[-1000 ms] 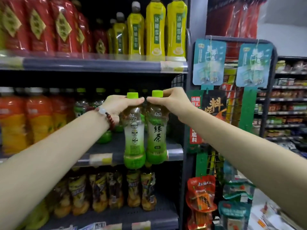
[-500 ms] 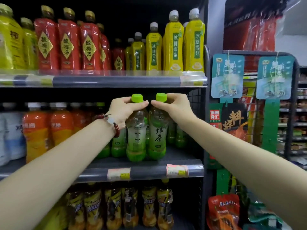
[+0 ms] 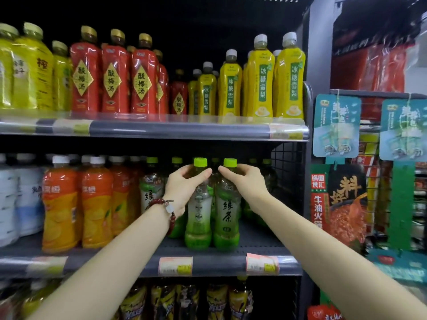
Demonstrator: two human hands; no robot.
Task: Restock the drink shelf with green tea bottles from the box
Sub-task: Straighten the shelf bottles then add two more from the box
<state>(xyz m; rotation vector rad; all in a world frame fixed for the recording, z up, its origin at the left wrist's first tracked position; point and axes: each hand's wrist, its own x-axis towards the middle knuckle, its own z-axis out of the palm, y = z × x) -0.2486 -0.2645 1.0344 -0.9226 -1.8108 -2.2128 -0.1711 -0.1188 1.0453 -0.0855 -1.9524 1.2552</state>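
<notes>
Two green tea bottles stand side by side near the front of the middle shelf [image 3: 231,265]. My left hand [image 3: 184,183] grips the neck of the left green tea bottle [image 3: 199,225], just under its green cap. My right hand [image 3: 245,179] grips the neck of the right green tea bottle [image 3: 227,218], whose label faces me. Both bottles are upright with their bases on the shelf. More green tea bottles [image 3: 151,188] stand behind and to the left. The box is out of view.
Orange drink bottles [image 3: 61,204] fill the middle shelf to the left. Red and yellow bottles [image 3: 258,79] line the upper shelf [image 3: 175,129]. Dark bottles sit on the lower shelf. A wire side panel [image 3: 287,172] closes the shelf on the right, beside hanging snack packs [image 3: 342,204].
Both hands carried the two bottles from in front of the shelf edge inward and set them down on the middle shelf. The camera view tilted upward.
</notes>
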